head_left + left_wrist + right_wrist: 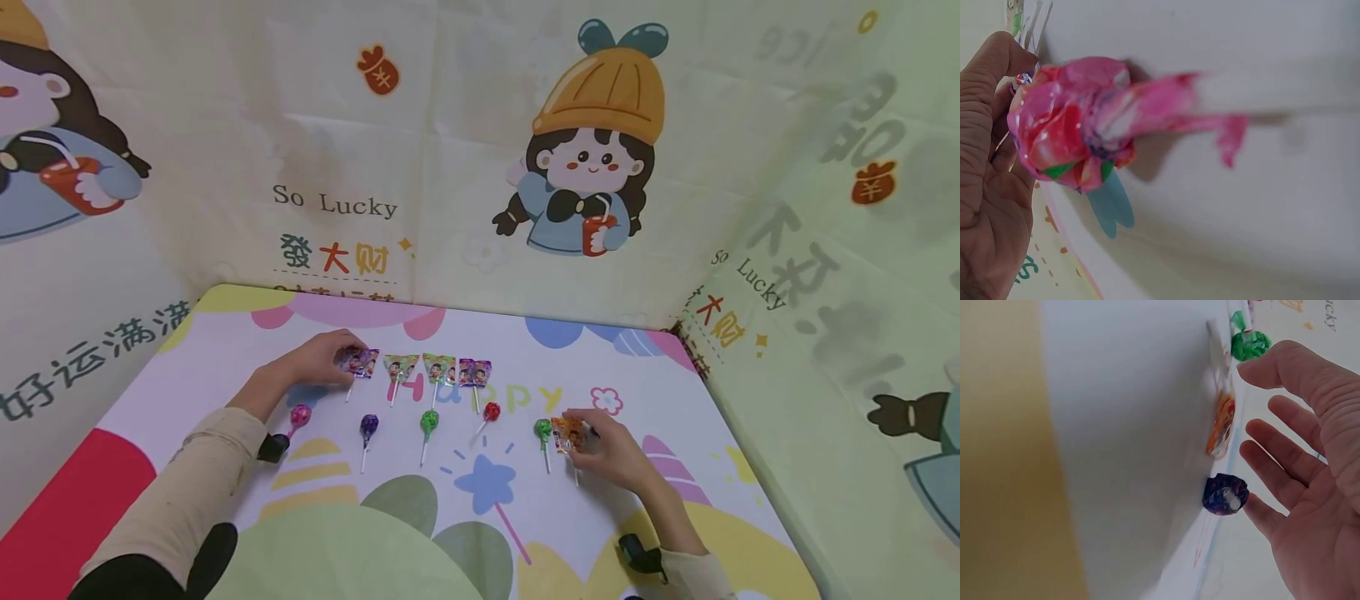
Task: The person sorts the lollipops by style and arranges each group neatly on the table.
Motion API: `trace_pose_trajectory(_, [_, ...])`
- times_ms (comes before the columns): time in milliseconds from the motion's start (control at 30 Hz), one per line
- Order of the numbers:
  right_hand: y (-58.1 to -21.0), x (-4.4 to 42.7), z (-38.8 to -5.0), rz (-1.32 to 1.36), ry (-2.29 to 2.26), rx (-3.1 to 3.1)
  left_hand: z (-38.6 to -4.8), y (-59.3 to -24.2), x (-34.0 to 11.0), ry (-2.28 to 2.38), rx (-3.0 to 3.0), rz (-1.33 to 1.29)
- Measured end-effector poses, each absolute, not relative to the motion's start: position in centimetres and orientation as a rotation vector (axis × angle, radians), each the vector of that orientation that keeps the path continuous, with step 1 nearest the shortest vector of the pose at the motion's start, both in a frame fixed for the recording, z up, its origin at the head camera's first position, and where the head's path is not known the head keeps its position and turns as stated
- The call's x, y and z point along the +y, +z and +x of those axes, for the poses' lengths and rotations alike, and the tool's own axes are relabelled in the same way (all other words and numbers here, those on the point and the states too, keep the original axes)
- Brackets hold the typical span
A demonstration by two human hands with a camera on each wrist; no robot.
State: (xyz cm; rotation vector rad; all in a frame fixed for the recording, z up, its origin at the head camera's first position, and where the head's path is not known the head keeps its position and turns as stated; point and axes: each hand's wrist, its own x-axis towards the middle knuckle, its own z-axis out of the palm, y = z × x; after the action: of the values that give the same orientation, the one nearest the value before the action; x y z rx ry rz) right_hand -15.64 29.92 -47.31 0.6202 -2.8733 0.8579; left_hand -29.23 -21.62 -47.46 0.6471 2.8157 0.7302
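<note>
My left hand (318, 360) is at the left end of a row of flat-wrapped lollipops and pinches the edge of a purple one (363, 362). In the left wrist view the thumb and fingers mostly hide it. A round pink lollipop (1063, 125) lies close to that wrist. On the right, my right hand (613, 450) is held with fingers spread beside an orange flat-wrapped lollipop (1221, 425), which lies on the table between thumb and fingers. A round dark purple lollipop (1225, 494) is by its fingers, and a round green one (1250, 345) lies beyond the thumb.
Two green flat-wrapped lollipops and another purple one (475, 372) continue the upper row. Below lie round purple (369, 426), green (429, 421) and red (491, 412) lollipops. Printed sheets hang behind the patterned table (315, 542) and along its sides.
</note>
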Motion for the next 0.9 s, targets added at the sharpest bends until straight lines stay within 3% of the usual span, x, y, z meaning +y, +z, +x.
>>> trace_pose_trajectory(900, [-45.8, 30.8, -17.2, 0.784, 0.674, -3.075, -29.1, -47.0, -21.7, 0.734, 2.8, 0.645])
